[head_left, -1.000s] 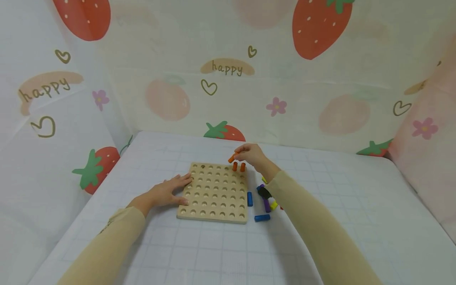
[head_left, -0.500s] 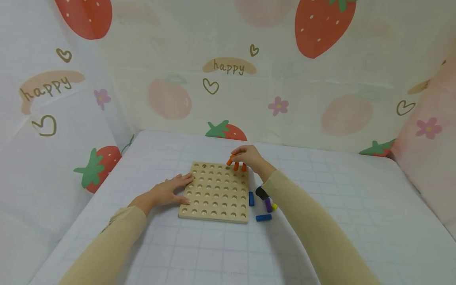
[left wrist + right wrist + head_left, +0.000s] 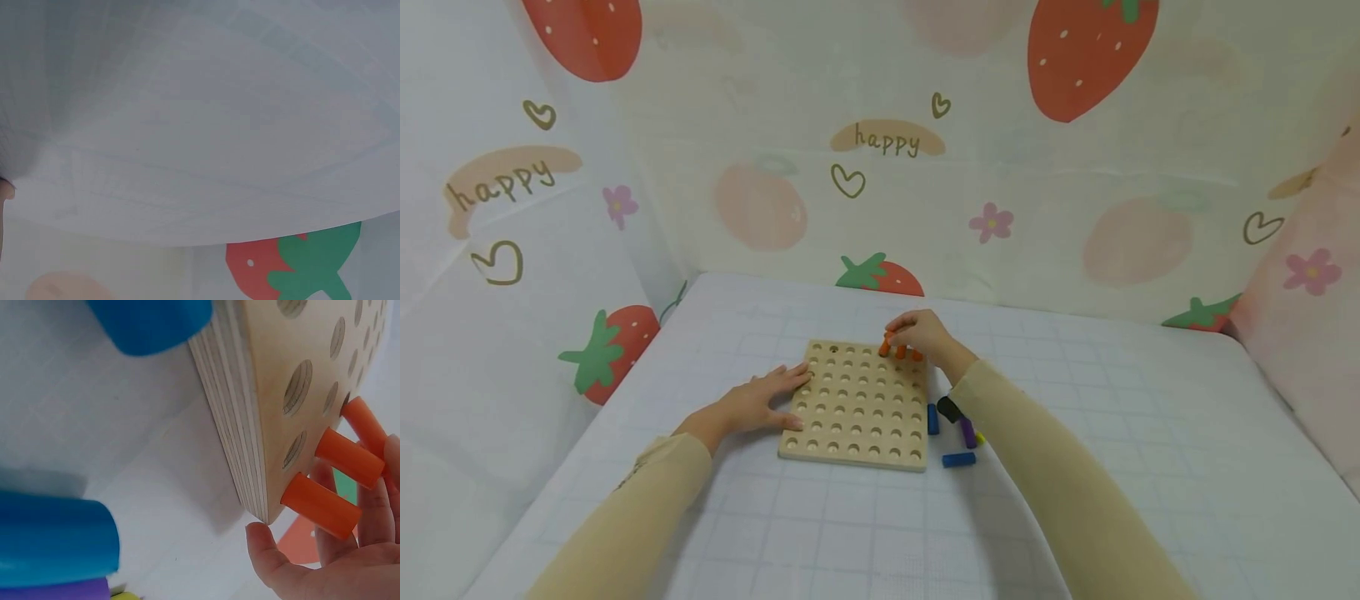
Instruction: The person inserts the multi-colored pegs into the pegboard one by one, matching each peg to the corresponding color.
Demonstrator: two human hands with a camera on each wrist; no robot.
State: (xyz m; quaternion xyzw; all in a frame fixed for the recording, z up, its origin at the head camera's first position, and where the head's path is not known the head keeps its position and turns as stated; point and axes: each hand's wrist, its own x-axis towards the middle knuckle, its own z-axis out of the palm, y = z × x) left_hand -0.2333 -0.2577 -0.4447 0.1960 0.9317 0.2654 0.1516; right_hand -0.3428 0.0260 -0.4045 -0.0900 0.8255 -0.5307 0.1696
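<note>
A square wooden pegboard with rows of round holes lies on the table. My left hand rests at its left edge with fingers spread and straight. At the far right corner my right hand pinches an orange peg, tilted, its lower end at a hole in the back row. Two more orange pegs stand in holes at that corner, as the right wrist view shows. Only a bit of the left hand shows in the left wrist view.
Right of the board lie a blue peg, another blue peg, a purple peg and a partly hidden yellow peg. A black object sits by the right sleeve. A printed curtain stands behind the table.
My right hand has moved slightly down and toward the board, bringing the orange peg from above it to a hole in the back row. The left hand keeps its place.
</note>
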